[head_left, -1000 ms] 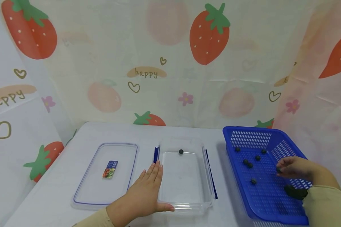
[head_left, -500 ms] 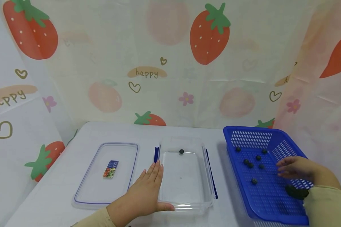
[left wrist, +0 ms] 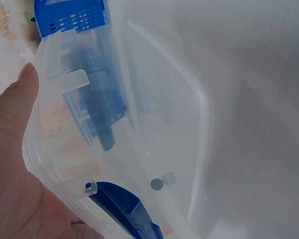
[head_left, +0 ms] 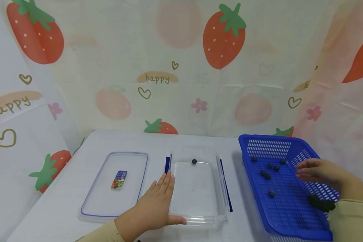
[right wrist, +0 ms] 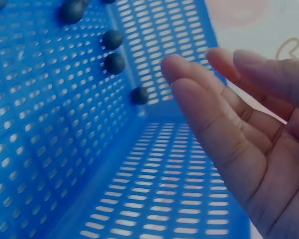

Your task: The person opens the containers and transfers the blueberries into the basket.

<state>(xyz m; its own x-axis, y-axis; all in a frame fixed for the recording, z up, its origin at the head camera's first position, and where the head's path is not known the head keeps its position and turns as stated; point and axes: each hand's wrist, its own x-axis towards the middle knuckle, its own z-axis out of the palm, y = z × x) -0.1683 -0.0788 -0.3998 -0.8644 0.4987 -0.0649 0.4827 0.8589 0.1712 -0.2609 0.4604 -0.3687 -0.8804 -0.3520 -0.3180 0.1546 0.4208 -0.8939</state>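
My left hand (head_left: 152, 205) rests with straight fingers along the left wall of a clear plastic storage box (head_left: 196, 218), its thumb on the front rim. One small dark round ball, like a blueberry (head_left: 194, 161), lies inside near the far end. My right hand (head_left: 322, 173) hovers over the right side of a blue perforated basket (head_left: 266, 215). Its fingers (right wrist: 209, 119) are loosely bent, and nothing shows between them in the right wrist view. Several similar dark balls (head_left: 276, 168) lie spread on the basket floor, mostly toward its far left.
A clear lid (head_left: 90, 198) with a blue-edged rim and a picture label (head_left: 119, 180) lies left of the box. Dark blue side latches (left wrist: 124, 209) hang from the box. A larger dark green object (head_left: 320, 203) sits in the basket by the right sleeve. A strawberry-print curtain (head_left: 181, 101) stands behind.
My right hand has let go of a dark ball, which has rolled to the far left among the others. The hand has risen slightly. My left hand stays put.
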